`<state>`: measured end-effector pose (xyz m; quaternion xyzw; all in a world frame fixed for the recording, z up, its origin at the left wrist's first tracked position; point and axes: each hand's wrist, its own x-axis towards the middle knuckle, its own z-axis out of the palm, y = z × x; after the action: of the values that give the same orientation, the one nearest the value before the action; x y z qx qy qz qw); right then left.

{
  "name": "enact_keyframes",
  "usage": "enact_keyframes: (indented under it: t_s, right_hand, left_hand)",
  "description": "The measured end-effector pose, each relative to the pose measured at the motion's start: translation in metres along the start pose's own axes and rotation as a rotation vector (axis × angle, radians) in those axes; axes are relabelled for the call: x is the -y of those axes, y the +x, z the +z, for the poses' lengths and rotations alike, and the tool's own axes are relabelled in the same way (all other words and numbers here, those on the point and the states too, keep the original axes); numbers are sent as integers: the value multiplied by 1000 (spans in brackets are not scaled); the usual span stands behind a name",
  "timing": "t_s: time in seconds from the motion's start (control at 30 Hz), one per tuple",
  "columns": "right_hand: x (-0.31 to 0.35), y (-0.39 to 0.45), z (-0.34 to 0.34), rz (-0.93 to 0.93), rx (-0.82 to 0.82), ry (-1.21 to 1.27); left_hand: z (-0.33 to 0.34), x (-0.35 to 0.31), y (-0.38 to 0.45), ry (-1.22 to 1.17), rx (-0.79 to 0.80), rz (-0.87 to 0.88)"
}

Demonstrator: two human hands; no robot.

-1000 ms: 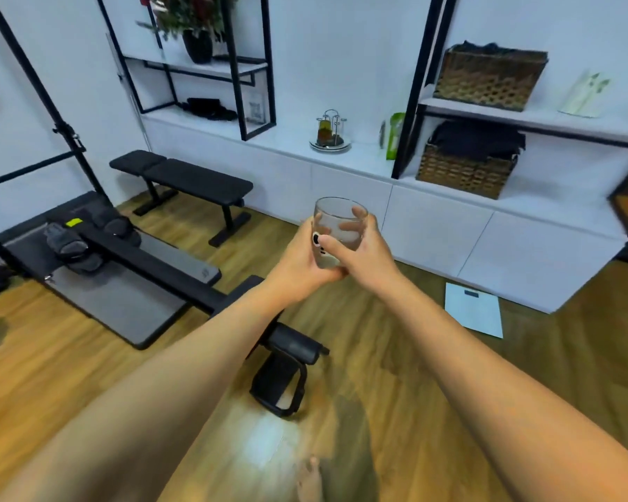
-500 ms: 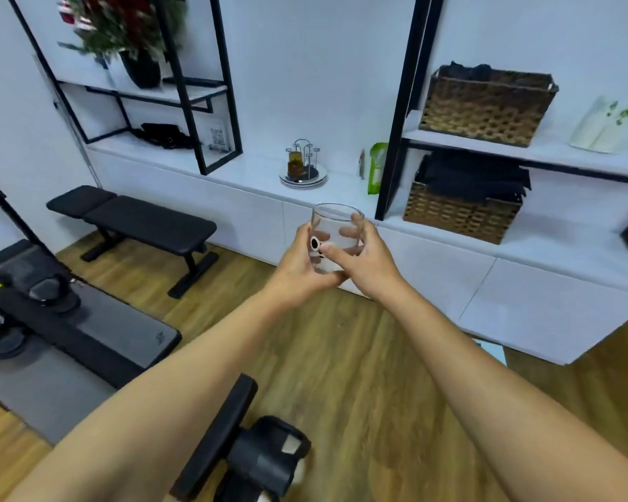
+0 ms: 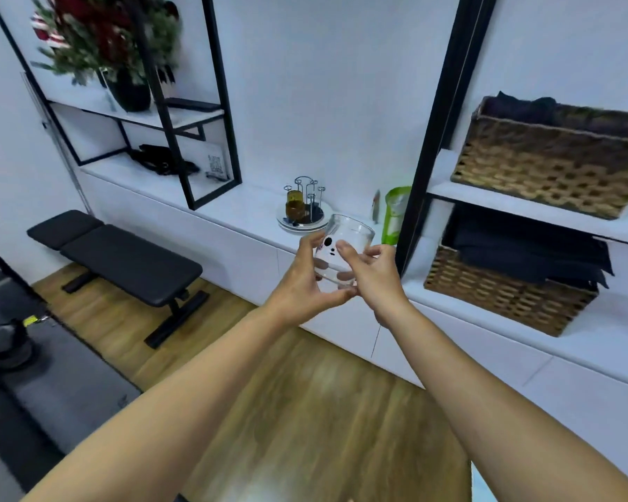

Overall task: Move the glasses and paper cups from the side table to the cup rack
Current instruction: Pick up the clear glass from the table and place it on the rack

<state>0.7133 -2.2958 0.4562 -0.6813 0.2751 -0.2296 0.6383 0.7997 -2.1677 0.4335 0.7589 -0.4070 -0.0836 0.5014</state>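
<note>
Two bare forearms reach forward over a wood-plank floor (image 3: 305, 411), meeting at a clear drinking glass (image 3: 343, 248) held in mid-air in front of a long white cabinet (image 3: 240, 244). The left hand (image 3: 301, 284) is curled around the glass from the left, thumb along its base and fingers at its far side; the right hand (image 3: 372, 275) closes on it from the right, fingertips pressed to the wall. The glass is tilted, its mouth leaning up and to the right, and bears small black marks on the side. To the left stands a black padded bench (image 3: 124, 259) on the floor. Just beyond the hands, on the cabinet top, sits a wire cup rack (image 3: 305, 204) on a round tray, with an amber glass (image 3: 294, 208) hung on it. A green packet (image 3: 394, 215) stands beside a black shelf post. To the right, two woven baskets (image 3: 544, 168) of dark cloth fill white shelves; farthest left, a dark vase of flowers (image 3: 124, 56) tops a black-framed shelf.
</note>
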Motion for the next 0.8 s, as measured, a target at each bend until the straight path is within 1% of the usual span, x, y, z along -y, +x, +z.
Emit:
enact_keyframes:
  t_s: [0.07, 0.17, 0.23, 0.33, 0.43, 0.57, 0.7, 0.8]
  right_hand:
    - [5, 51, -3, 2, -15, -3]
    - [13, 113, 0, 11, 20, -38]
    - [11, 148, 8, 5, 67, -46]
    - [6, 192, 24, 14, 175, -34]
    - [-2, 240, 37, 46, 266, 6]
    - [-11, 307, 54, 23, 352, -63]
    - [-13, 387, 80, 1, 309, -130]
    - [-15, 445, 102, 38, 287, -145]
  left_hand:
    - [5, 7, 46, -1, -13, -11]
    - [9, 18, 98, -63, -84, -59]
    - [8, 29, 126, -67, -138, -104]
    - [-1, 50, 168, 0, -182, -104]
    - [-14, 82, 213, 6, -156, -163]
    - [-24, 130, 274, -28, -96, -196]
    - [-37, 181, 350, -7, -43, -170]
    - [-54, 218, 411, -15, 51, -193]
